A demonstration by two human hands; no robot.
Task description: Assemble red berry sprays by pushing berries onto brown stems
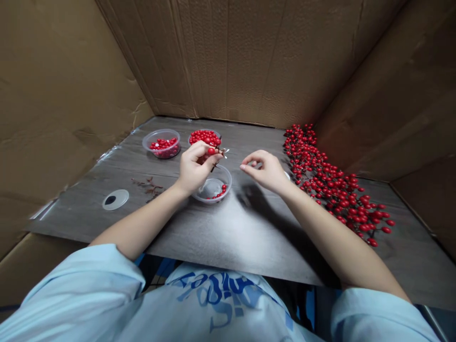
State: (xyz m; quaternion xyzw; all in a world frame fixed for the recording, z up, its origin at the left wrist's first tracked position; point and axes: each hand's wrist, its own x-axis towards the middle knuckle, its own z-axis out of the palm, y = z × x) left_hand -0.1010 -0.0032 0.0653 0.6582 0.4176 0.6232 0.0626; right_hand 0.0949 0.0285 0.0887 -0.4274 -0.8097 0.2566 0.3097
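My left hand is closed round a small dark sprig with a red berry at its tip, held above a clear plastic bowl with a few loose red berries in it. My right hand hovers to the right of that bowl, thumb and fingers pinched together; what is between them is too small to make out. A long pile of red berry branches lies along the table's right side, just beyond my right hand.
Two more clear bowls stand at the back: one partly filled, one heaped with red berries. Bare brown stems and a clear lid lie at the left. Cardboard walls enclose the grey wooden table.
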